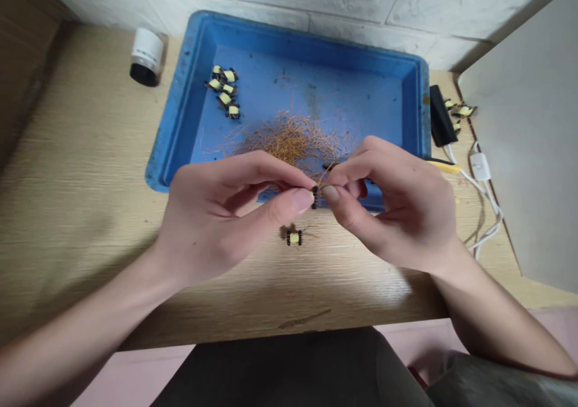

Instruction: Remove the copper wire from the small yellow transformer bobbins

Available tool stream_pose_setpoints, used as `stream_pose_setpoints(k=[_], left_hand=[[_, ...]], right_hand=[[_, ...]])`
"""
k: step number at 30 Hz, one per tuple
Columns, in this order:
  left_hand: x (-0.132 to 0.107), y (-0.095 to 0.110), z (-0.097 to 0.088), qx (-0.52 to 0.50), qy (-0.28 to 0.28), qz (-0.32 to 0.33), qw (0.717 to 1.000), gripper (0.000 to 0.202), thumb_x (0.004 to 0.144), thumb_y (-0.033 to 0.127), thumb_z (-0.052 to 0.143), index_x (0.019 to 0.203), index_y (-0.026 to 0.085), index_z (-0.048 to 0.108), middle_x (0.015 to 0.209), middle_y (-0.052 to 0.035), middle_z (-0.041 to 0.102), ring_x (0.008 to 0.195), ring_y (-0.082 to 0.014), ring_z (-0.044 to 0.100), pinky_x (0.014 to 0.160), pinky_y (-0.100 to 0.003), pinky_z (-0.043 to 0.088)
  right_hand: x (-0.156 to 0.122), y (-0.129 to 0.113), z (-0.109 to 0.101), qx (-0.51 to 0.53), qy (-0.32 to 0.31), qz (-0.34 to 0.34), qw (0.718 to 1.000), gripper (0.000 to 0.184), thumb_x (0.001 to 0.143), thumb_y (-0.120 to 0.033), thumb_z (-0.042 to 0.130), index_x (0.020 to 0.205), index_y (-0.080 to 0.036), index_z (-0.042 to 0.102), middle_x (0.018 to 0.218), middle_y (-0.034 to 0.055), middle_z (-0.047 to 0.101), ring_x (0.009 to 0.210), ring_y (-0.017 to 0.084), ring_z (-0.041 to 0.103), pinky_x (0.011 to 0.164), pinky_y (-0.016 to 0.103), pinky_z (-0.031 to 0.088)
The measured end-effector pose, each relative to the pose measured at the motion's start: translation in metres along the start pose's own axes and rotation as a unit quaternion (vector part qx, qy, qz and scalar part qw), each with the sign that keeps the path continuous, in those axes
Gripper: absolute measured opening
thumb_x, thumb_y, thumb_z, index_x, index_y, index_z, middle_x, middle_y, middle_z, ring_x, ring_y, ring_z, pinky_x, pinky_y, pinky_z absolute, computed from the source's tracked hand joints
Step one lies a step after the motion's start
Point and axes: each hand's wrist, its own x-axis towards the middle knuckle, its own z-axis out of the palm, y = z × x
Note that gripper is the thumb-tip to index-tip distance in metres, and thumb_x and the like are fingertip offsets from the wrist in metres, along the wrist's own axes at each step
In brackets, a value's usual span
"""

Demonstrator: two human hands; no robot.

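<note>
My left hand [226, 220] pinches a small black coil bobbin [315, 197] between thumb and forefinger, over the near rim of a blue tray [174, 118]. Close against it, my right hand [392, 202] has thumb and forefinger pressed together on a thin copper wire [321, 186] at the bobbin's end. A tool with a yellow and black handle [445, 165] sticks out behind the right hand; whether the hand holds it is hidden. Below the hands, another coil bobbin [294, 238] with yellow tape and loose wire ends lies on the table.
Inside the tray are a heap of copper wire scraps [289, 139] and several yellow-taped coils [227, 93]. A white jar with a black lid [147, 55] stands left. At right are a black block [442, 115], more coils [463, 111], and a white cord with a switch [480, 166].
</note>
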Motion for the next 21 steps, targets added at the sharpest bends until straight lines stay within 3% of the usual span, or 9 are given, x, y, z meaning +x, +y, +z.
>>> stream_pose_setpoints(k=[7, 13, 18, 21], left_hand=[[0.0, 0.002, 0.0, -0.008, -0.005, -0.015, 1.0, 0.015, 0.092, 0.021, 0.081, 0.092, 0.036, 0.084, 0.083, 0.0055, 0.083, 0.075, -0.0196, 0.077, 0.066, -0.032, 0.062], [0.001, 0.001, -0.002, -0.009, -0.012, -0.002, 1.0, 0.014, 0.089, 0.02, 0.083, 0.091, 0.034, 0.084, 0.079, 0.0038, 0.082, 0.069, -0.0186, 0.074, 0.06, -0.031, 0.058], [0.002, -0.007, -0.007, -0.061, 0.0, -0.031, 0.998, 0.008, 0.088, 0.032, 0.091, 0.091, 0.037, 0.086, 0.078, 0.0024, 0.081, 0.07, -0.0171, 0.072, 0.06, -0.03, 0.057], [0.002, -0.01, -0.009, -0.092, 0.006, -0.051, 0.994, 0.009, 0.087, 0.039, 0.093, 0.093, 0.04, 0.087, 0.081, 0.0027, 0.081, 0.075, -0.0176, 0.073, 0.062, -0.03, 0.057]], right_hand=[[0.001, 0.003, 0.001, 0.054, -0.003, 0.0, 0.999, 0.013, 0.101, -0.014, 0.066, 0.094, -0.024, 0.063, 0.076, -0.0016, 0.055, 0.072, 0.015, 0.056, 0.065, 0.032, 0.047], [0.0, 0.002, 0.004, 0.033, 0.014, 0.001, 0.999, 0.009, 0.103, -0.019, 0.067, 0.097, -0.025, 0.064, 0.079, -0.0005, 0.057, 0.073, 0.017, 0.055, 0.065, 0.034, 0.048], [-0.003, -0.005, 0.005, 0.01, 0.081, -0.005, 0.997, 0.018, 0.096, -0.011, 0.067, 0.103, -0.027, 0.068, 0.078, 0.0013, 0.06, 0.07, 0.019, 0.054, 0.064, 0.039, 0.047], [-0.005, -0.004, 0.003, 0.023, 0.072, -0.003, 0.997, 0.019, 0.091, -0.011, 0.071, 0.098, -0.028, 0.071, 0.074, 0.0002, 0.06, 0.063, 0.018, 0.053, 0.058, 0.038, 0.046]])
